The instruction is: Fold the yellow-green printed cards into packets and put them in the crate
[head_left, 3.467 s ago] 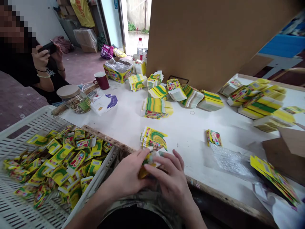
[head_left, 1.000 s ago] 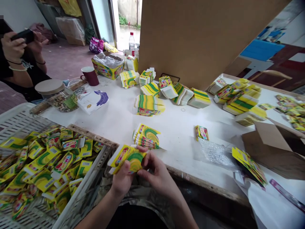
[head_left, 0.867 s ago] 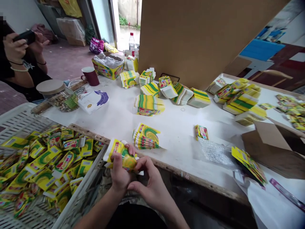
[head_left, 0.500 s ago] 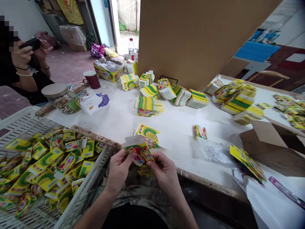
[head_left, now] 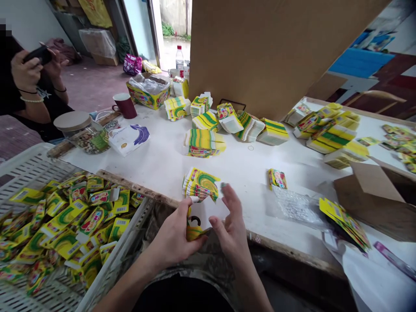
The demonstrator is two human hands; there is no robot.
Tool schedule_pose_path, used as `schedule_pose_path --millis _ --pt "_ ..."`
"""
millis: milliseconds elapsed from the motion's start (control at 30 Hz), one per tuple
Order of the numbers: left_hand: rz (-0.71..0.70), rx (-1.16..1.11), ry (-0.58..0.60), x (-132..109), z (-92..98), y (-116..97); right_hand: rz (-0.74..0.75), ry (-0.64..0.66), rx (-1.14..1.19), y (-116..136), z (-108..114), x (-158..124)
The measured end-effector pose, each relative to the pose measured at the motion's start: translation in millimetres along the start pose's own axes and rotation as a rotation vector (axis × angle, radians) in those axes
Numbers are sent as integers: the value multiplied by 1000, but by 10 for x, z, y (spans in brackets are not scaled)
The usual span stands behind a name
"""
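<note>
My left hand is closed around a small yellow and green crayon carton at the table's front edge. The carton's white inner side shows, with a dark curved mark at its lower left. To its right, my right hand is open, fingers apart and thumb close to the carton; whether it touches cannot be made out. Just beyond both hands lies a fanned pile of flat printed cartons.
At left, a white plastic crate holds many filled cartons. Bundles of flat cartons line the table's back before a large cardboard sheet. A jar, mug and open brown box stand around. Another person holds a phone.
The carton, held in both hands before, has turned in my left hand so its white inner side shows. My right hand has let go of it and spread its fingers.
</note>
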State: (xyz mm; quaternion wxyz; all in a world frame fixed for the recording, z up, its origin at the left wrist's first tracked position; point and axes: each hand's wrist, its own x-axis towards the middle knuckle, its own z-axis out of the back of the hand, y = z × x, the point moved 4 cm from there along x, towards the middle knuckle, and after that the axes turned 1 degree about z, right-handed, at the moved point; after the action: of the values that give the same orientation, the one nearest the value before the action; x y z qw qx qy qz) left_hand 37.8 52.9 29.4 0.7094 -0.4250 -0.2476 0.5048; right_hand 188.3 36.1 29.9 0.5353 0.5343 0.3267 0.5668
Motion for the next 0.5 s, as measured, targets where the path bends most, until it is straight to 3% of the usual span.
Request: schedule_pose_path --millis 100,167,367,500 --pt "-22 42 -64 0 -52 0 -240 148 254 -149 -167 0" --pt "-64 7 -34 9 -68 -46 -298 192 332 -161 -256 7" --pt "-91 -77 63 60 -44 -84 -190 358 245 -22 -307 -44" --pt "-176 -83 11 51 -82 -12 -109 412 72 16 -243 -130"
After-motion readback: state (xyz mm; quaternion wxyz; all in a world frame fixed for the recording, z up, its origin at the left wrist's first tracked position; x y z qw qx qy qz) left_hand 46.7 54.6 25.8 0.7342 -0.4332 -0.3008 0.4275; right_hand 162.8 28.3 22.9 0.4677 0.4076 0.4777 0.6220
